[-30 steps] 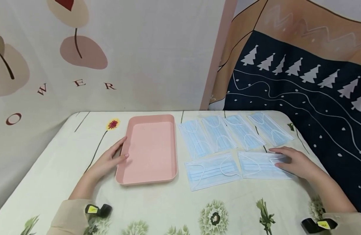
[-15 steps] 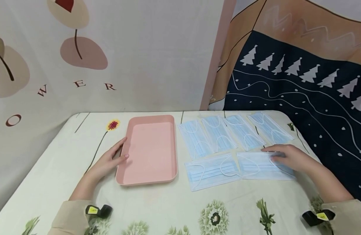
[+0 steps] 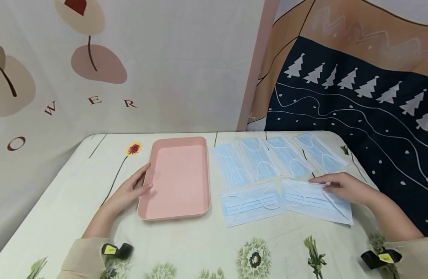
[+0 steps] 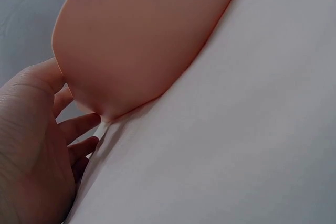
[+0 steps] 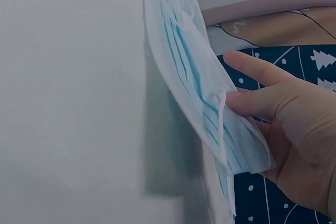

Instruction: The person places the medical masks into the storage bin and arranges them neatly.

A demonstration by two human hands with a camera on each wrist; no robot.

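Note:
A pink tray (image 3: 179,178) lies left of the middle of the table. My left hand (image 3: 130,192) holds its left edge, thumb over the rim and fingers along the outer side; the left wrist view shows those fingers (image 4: 81,127) against the tray's wall (image 4: 131,35). My right hand (image 3: 349,188) pinches a light blue face mask (image 3: 313,201) by its upper right part. In the right wrist view the thumb (image 5: 252,102) presses on this mask (image 5: 205,87), whose near end is lifted and bent, casting a shadow. Some right fingers are hidden behind it.
Another mask (image 3: 250,203) lies flat just left of the held one. Behind them several masks (image 3: 259,157) form a slanted row along the table's back right. A white printed cloth (image 3: 186,248) covers the table; fabric hangings (image 3: 186,66) rise behind it.
My right hand has shifted slightly left and taken hold of the mask, whose right end has come up and tilted. The left hand and tray have stayed put.

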